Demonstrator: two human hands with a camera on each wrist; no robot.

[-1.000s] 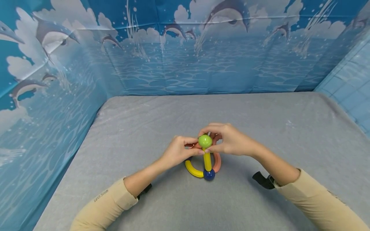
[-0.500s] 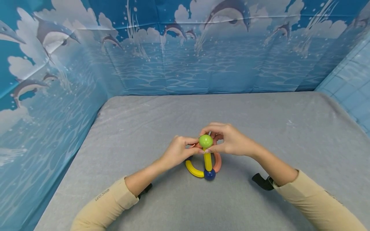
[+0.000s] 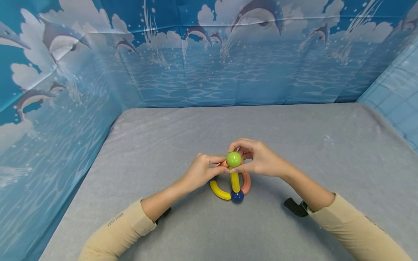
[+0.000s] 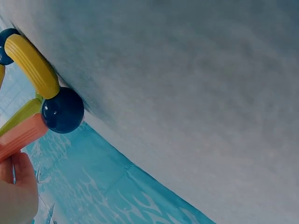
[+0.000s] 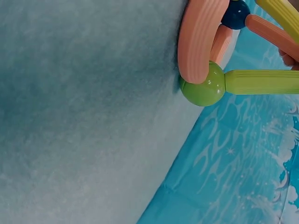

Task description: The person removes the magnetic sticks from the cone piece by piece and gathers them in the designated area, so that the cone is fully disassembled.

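A frame of magnetic sticks and balls stands on the cloth, its straight sticks rising from a ring of curved pieces to a light green ball. My right hand holds that ball, index finger at its upper side, thumb under it by the yellow stick. My left hand pinches the top of an orange stick beside the ball. At the base are a dark blue ball, a yellow curved piece and an orange one. A green stick meets a lower green ball in the right wrist view.
Grey cloth covers the surface all round the frame. Blue dolphin-print sheets hang at the back and left; a tile-patterned one hangs at the right. A black strap piece sticks out from the right wrist.
The light green ball has shifted very slightly to the right with my right fingertips and now sits a little off my left index finger. The ring at the base has hardly moved.
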